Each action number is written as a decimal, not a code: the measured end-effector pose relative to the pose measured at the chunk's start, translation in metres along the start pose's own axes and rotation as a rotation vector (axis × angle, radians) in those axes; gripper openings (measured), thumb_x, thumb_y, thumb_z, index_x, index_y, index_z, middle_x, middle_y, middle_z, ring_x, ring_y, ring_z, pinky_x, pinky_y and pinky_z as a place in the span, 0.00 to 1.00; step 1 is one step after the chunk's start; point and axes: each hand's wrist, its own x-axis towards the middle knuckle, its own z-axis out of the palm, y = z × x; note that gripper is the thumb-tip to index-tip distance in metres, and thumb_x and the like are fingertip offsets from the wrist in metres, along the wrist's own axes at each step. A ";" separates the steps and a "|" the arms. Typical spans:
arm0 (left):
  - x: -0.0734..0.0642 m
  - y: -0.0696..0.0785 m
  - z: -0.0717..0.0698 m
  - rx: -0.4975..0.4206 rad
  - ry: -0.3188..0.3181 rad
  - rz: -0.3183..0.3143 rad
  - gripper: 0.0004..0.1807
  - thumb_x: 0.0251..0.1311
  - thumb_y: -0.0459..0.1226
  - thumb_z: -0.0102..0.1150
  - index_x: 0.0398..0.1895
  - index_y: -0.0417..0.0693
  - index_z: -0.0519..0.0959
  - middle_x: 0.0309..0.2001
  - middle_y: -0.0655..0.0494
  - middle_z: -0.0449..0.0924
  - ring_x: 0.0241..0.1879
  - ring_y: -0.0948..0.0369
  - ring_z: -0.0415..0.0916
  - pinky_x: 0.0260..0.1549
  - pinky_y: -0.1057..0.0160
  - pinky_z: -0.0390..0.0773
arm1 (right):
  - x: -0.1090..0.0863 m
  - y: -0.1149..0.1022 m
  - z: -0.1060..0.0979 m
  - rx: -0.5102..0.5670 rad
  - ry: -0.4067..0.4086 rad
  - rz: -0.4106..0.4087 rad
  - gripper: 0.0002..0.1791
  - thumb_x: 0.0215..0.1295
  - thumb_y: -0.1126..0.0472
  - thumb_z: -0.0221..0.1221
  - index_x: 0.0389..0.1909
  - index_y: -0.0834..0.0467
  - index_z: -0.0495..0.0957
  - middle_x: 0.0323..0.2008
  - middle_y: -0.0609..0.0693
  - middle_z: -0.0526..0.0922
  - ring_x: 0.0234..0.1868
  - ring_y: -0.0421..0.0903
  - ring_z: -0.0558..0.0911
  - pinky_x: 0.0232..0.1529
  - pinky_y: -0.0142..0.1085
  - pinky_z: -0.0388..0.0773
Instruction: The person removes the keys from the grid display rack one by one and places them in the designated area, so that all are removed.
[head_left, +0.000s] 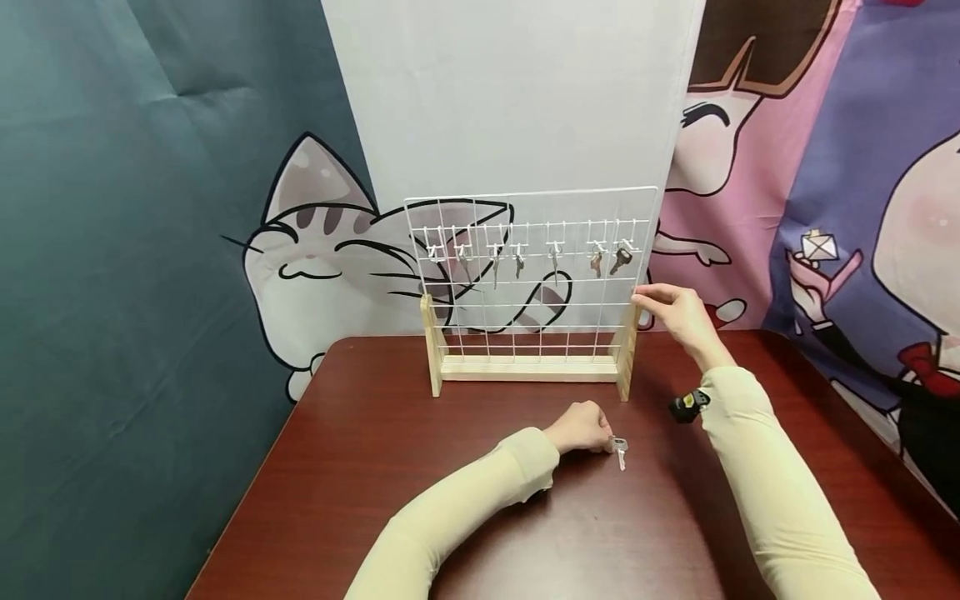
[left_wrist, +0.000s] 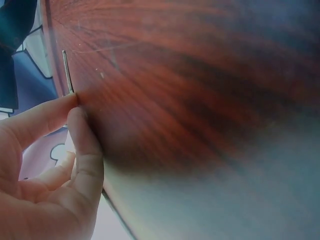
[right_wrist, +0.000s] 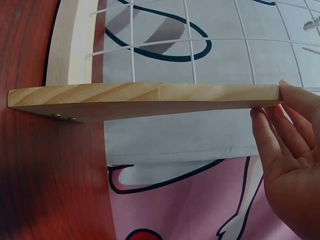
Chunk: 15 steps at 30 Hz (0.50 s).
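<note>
A white wire grid rack (head_left: 540, 305) in a wooden stand (head_left: 528, 368) stands at the back of the table, with several keys (head_left: 621, 259) hanging from its hooks. My right hand (head_left: 678, 315) pinches the top of the stand's right wooden upright (right_wrist: 150, 95) between thumb and fingers. In front of the rack, low over the table, my left hand (head_left: 581, 427) pinches a silver key (head_left: 621, 454) by its head. Its blade points toward the table's front. The left wrist view shows that key (left_wrist: 68, 72) edge-on, beyond the fingertips.
The reddish-brown table (head_left: 337, 467) fills the lower part of the head view. Behind it hangs a printed cartoon cloth (head_left: 300, 250) with a white panel (head_left: 517, 92). A black device (head_left: 688, 406) is strapped at my right wrist.
</note>
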 end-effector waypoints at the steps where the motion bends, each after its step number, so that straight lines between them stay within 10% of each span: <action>1: 0.000 0.001 -0.001 0.006 0.007 -0.001 0.10 0.48 0.33 0.74 0.17 0.52 0.82 0.12 0.67 0.74 0.15 0.72 0.70 0.19 0.77 0.72 | 0.001 -0.001 0.000 0.011 0.002 -0.005 0.25 0.68 0.45 0.64 0.56 0.59 0.83 0.52 0.49 0.86 0.55 0.39 0.77 0.57 0.37 0.70; 15: -0.004 0.010 0.008 0.086 0.002 0.094 0.09 0.47 0.34 0.76 0.28 0.50 0.83 0.20 0.68 0.76 0.22 0.69 0.69 0.24 0.76 0.69 | -0.009 0.000 -0.006 0.002 -0.021 -0.009 0.25 0.70 0.48 0.63 0.58 0.62 0.80 0.57 0.60 0.82 0.62 0.54 0.76 0.65 0.51 0.68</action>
